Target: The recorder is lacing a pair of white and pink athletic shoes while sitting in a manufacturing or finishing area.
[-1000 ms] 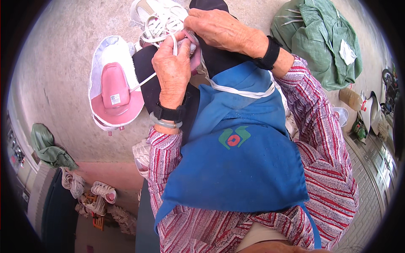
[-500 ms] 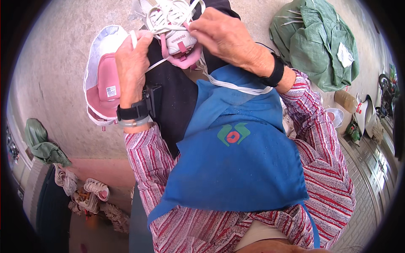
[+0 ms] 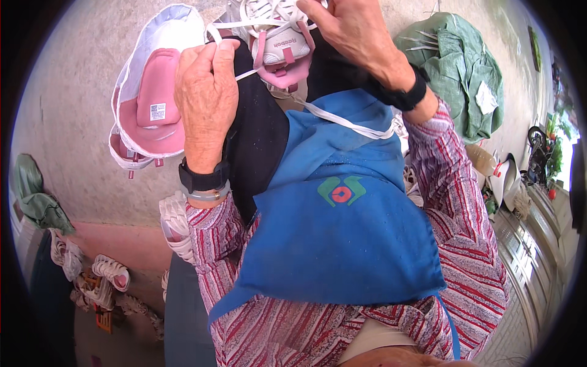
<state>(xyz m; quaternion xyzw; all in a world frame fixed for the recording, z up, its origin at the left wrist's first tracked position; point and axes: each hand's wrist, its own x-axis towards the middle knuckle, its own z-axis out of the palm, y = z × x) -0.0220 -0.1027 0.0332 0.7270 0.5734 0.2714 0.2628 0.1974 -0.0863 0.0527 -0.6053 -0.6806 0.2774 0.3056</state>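
Note:
A white sneaker (image 3: 287, 44) with pink lining and a pink heel tab lies between my knees, heel toward me. White shoelaces (image 3: 260, 22) criss-cross its top. My left hand (image 3: 206, 101) is closed, pinching a lace end beside the sneaker's left side. At the top edge of the view, my right hand (image 3: 354, 33) pinches the lace on the other side; its fingertips are partly cut off. A bundle of white laces (image 3: 345, 125) trails from below the heel across my blue apron (image 3: 342, 257). Left of my left hand are white shoe uppers with a pink insole (image 3: 158, 92).
A green woven sack (image 3: 455, 79) stands at the right on the concrete floor. Beyond my right arm are a bottle (image 3: 483, 160) and a white hat-like thing (image 3: 506, 180). Several shoes (image 3: 110, 272) lie at the lower left, near another green sack (image 3: 36, 189).
Both hands have moved apart, the right one upward and to the right, drawing the laces outward. My view has shifted a little, so the sneaker appears lower and further right.

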